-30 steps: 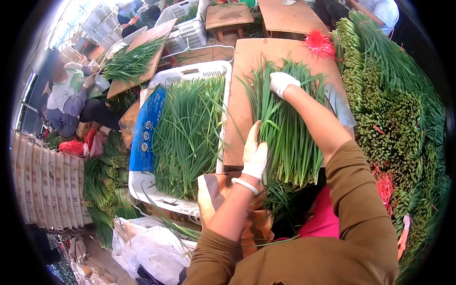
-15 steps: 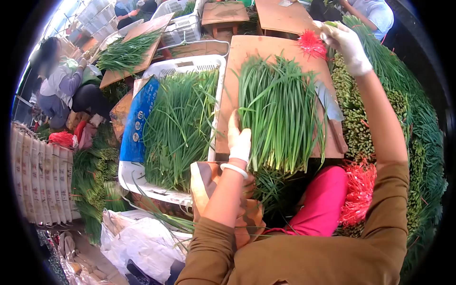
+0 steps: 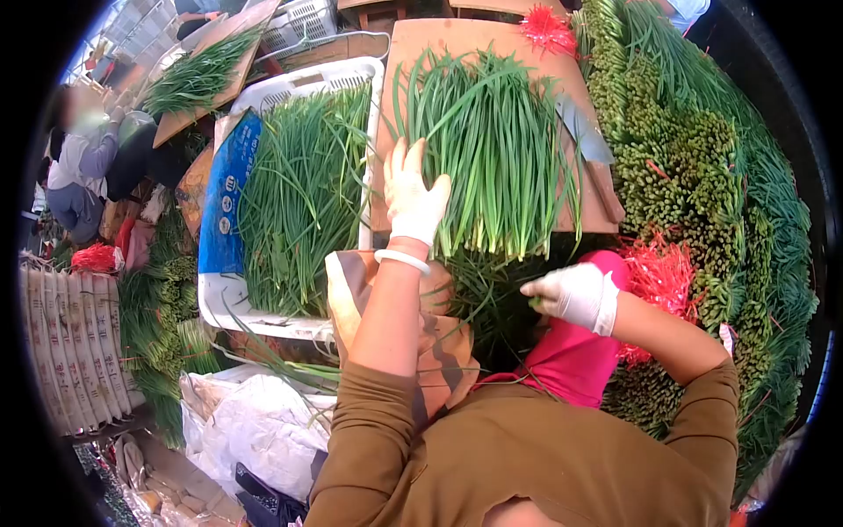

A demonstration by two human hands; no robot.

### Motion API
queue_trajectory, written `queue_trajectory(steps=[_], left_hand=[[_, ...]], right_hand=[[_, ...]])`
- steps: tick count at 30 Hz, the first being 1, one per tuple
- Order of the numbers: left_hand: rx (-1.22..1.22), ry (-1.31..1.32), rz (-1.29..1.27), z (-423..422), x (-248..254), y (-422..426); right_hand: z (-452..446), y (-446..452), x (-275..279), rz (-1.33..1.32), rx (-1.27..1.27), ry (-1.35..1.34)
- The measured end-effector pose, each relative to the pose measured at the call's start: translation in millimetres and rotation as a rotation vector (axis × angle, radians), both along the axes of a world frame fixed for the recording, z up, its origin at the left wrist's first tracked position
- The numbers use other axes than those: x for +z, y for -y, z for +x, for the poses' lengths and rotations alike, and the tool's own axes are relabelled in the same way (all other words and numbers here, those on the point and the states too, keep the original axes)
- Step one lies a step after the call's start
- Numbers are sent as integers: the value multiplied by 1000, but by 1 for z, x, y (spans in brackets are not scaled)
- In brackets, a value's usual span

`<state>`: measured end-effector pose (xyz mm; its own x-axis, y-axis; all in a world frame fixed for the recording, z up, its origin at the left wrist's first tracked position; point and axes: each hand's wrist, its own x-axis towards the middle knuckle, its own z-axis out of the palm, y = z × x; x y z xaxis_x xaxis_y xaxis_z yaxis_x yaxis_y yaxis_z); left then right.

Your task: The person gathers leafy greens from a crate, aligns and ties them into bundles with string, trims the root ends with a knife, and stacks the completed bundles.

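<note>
A thick pile of garlic chives (image 3: 496,158) lies on a wooden board (image 3: 421,37), cut ends towards me. My left hand (image 3: 411,195), in a white glove, is open at the pile's left edge, fingers apart. Below the board's near edge, over my pink-clad knee, is my gloved right hand (image 3: 566,297). Its fingers are pressed together with a small green bit at them, too little to name. A cleaver (image 3: 583,132) lies along the pile's right side, its blade partly under the leaves. Red plastic ties (image 3: 548,32) sit at the board's far right corner.
At left stands a white crate (image 3: 373,88) full of loose chives, with a blue sack (image 3: 230,193) along its side. Bundled chives (image 3: 676,158) are stacked high at right. More red ties (image 3: 657,272) lie beside my knee. A person (image 3: 83,167) sits at far left.
My right hand has come down from the far red ties to above my knee. My left hand has moved up the pile's left edge and spread its fingers. The view has shifted.
</note>
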<state>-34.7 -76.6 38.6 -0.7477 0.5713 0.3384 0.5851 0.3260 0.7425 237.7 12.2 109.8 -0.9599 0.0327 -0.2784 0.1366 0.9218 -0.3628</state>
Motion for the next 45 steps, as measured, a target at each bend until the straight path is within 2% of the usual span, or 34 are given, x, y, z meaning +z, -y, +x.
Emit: queue_trajectory(steps=[1, 3, 5, 7, 8, 11, 14, 15, 17, 18, 19, 21, 23, 28, 31, 32, 33, 35, 37, 39, 41, 42, 43, 44, 45], left_hand=[[-18, -69, -1, 3, 5, 2], [-50, -105, -15, 11, 6, 2], [-79, -125, -36, 18, 3, 1], [-116, -146, -50, 23, -2, -4], [-135, -177, -66, 27, -3, -7], [-274, -266, -213, 38, 8, -16], [-367, -409, -216, 43, 20, -28], [-404, -453, -200, 42, 23, -35], [-502, -490, -170, 37, 25, -49], [-546, -514, -198, 36, 22, -56], [-592, -541, -225, 35, 19, -64], [-663, -588, -367, 35, 12, -76], [-673, -612, -472, 40, 6, -89], [-639, -550, -513, 53, -1, -101], [-615, -547, -525, 60, 0, -103], [-614, -556, -511, 58, -4, -103], [-619, -563, -505, 56, -6, -102], [-614, -562, -507, 56, -9, -101], [-613, -559, -514, 56, -6, -99], [-610, -570, -510, 56, -7, -100], [-607, -598, -499, 55, -9, -102], [-624, -563, -525, 54, -8, -103], [-628, -560, -519, 53, -7, -103], [-630, -546, -520, 52, -5, -103], [-633, -533, -523, 52, -2, -102]], right_hand=[[-2, -2, -5, -28, -21, -156], [-20, 5, 17, 156, -51, -270], [-39, 13, 20, 221, 43, -205], [-52, 17, 4, 404, 107, -390], [-55, 9, -16, 451, 145, -390], [-56, 4, -9, 299, 159, -482], [-40, 7, 14, -460, -246, -567], [-33, 10, 16, -1163, -571, -512], [-24, -4, 35, -977, -668, -440], [-33, -3, 50, -513, -600, -442], [-37, -19, 30, -246, -304, -626], [-51, -19, 23, 52, -110, -571], [-57, -21, -4, 233, -76, -403], [-37, -34, -9, 333, -171, -121], [-34, -33, -28, 409, -4, -447], [-33, -27, -37, 496, 59, -481], [-30, -22, -41, 382, 122, -464], [-19, 2, -45, 320, 212, -238], [11, 43, -50, 15, 217, -169], [45, 72, -78, -369, 213, 103], [62, 71, -97, -506, -51, -251], [56, 64, -86, -863, -529, -81], [50, 52, -100, -1008, -830, -103], [46, 41, -108, -1178, -958, -204], [37, 34, -98, -927, -978, -213]])
